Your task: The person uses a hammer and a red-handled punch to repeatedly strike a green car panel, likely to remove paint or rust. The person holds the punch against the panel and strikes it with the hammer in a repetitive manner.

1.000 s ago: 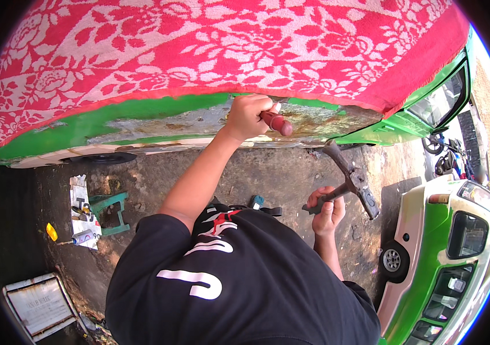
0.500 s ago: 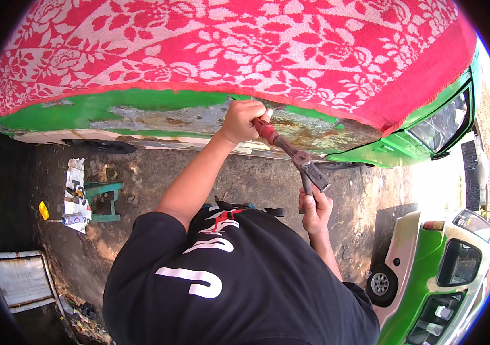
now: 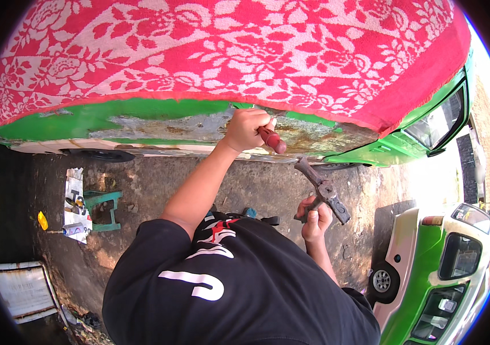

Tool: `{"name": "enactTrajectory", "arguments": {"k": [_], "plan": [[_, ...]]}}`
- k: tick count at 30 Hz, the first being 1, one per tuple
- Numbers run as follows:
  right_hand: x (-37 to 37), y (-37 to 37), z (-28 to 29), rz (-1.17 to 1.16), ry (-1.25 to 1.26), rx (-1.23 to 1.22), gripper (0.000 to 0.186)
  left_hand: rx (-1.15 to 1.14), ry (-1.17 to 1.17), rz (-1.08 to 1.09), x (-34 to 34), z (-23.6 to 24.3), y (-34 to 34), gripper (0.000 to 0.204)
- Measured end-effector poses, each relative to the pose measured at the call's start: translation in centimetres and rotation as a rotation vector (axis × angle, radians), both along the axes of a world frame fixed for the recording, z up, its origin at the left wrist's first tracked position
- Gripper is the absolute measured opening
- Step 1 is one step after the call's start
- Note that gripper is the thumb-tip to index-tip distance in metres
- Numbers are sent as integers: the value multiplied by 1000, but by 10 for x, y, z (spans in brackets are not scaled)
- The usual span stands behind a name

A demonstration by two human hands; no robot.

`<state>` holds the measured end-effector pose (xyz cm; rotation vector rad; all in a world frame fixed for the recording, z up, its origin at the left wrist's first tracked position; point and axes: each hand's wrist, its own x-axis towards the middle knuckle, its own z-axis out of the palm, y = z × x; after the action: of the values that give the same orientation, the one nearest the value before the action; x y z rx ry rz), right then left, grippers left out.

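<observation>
My left hand is closed around a tool with a red handle, maybe a screwdriver or chisel; its far end is hidden. That fist is at the side of a green vehicle body, where the paint is scraped to grey and rusty patches. My right hand grips a hammer by its handle, to the right and nearer to me. The dark hammer head stands apart from the butt of the red handle.
A red and pink floral cloth covers the vehicle's top. On the left are a green stool, a printed sheet, a spray can and a yellow object. Another green and white vehicle stands at right.
The hammer has drawn back from the butt of the red handle, toward me and to the right. My left hand has stayed nearly in place with its tool.
</observation>
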<state>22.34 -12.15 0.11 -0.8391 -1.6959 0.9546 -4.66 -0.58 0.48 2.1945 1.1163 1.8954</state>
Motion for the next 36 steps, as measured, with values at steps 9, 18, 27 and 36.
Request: {"name": "enactTrajectory", "arguments": {"k": [9,18,27,36], "plan": [[-29,-17,8,-93,278,24,44,-32,-81,-44,-4,6,1,35],[-46,-34,9,-180,127,13,48,-118,-12,-56,-8,1,2,11],[-56,-49,7,-252,211,17,53,-105,-18,-51,-7,3,3,11],[-43,-34,9,-230,-26,-94,38,-18,1,-88,-12,0,-2,30]]}}
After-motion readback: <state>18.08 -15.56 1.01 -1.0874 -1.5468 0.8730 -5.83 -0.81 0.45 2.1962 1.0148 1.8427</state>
